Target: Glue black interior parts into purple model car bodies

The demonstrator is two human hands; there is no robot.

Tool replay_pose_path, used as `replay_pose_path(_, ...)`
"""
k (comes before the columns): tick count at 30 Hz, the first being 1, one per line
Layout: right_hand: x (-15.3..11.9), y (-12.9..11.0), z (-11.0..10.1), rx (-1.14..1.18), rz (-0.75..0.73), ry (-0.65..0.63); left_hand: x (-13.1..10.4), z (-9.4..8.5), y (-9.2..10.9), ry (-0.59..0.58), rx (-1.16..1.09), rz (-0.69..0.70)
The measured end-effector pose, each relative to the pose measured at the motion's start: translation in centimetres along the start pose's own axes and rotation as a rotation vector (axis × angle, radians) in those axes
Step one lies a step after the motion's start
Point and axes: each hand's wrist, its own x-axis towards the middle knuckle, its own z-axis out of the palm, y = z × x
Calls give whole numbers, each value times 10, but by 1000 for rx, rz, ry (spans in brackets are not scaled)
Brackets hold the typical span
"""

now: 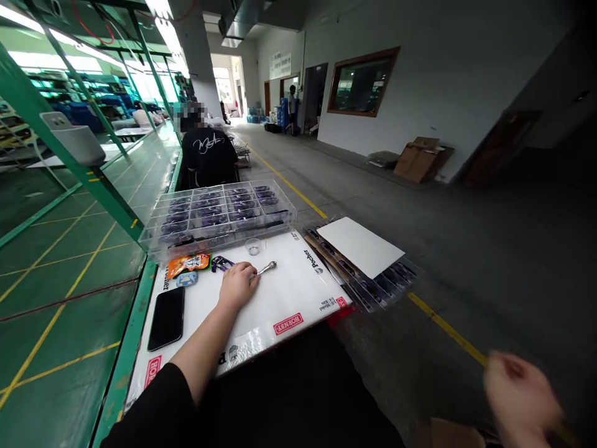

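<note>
My left hand (237, 283) rests on a white printed board (289, 280), its fingers curled over one end of a small shiny metal tool with a rounded, spoon-like tip (269, 268). Beside the knuckles lies a dark purple patterned part (221, 264). A small clear cup (253, 246) stands just beyond the fingers. Far off to the right, my right hand (520, 392) hangs over the floor, away from the board. Motion smears its fingers, and I see no object in it.
A clear compartment box (219, 236) of purple parts stands behind the board. Left are an orange packet (189, 266), a blue-white item (187, 279) and a phone (166, 318). A white sheet (361, 246) covers trays at right. A person in black (209, 155) sits ahead.
</note>
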Motion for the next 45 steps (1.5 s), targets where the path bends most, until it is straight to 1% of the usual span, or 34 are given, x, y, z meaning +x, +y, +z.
replay_pose_path(1,1,-8,17,-12,4,-13,0,0,0,2,0,3)
replay_pose_path(2,1,-19,38,-5,-20,-64,1,0,0,4,-1,6)
replay_pose_path(4,-8,-49,87,61,-149,-218,1,1,-1,9,-5,5)
replay_pose_path(5,-19,-67,112,101,-236,-304,0,1,-2,12,-8,3)
replay_pose_path(7,-53,-105,158,171,-427,-512,0,2,-3,16,-14,0)
replay_pose_path(9,-97,-140,191,225,-631,-732,-1,3,-4,16,-17,2)
replay_pose_path(11,-142,-169,211,258,-821,-905,-1,4,-5,18,-16,7)
replay_pose_path(12,-162,-181,219,262,-900,-966,-1,5,-5,21,-14,7)
replay_pose_path(14,-191,-201,232,237,-1000,-1032,-2,5,-6,28,-12,7)
replay_pose_path(16,-209,-217,248,183,-1039,-1049,-2,6,-5,35,-17,5)
replay_pose_path(18,-218,-229,265,115,-1040,-1046,-3,8,-5,42,-27,2)
replay_pose_path(20,-224,-235,280,48,-1027,-1048,-3,10,-5,49,-38,-4)
replay_pose_path(22,-229,-235,290,-4,-1015,-1063,-3,11,-5,56,-46,-13)
replay_pose_path(24,-233,-231,295,-27,-1018,-1084,-3,12,-5,61,-49,-21)
replay_pose_path(28,-234,-223,300,-5,-1028,-1115,-5,13,-4,70,-42,-29)
replay_pose_path(35,-227,-217,310,50,-954,-1146,-7,13,1,82,-30,-46)
replay_pose_path(39,-224,-214,305,121,-968,-1201,-10,10,4,96,-39,-55)
replay_pose_path(42,-219,-216,297,139,-970,-1219,-12,5,8,119,-70,-42)
replay_pose_path(45,-215,-219,288,129,-972,-1248,-16,5,9,151,-115,-19)
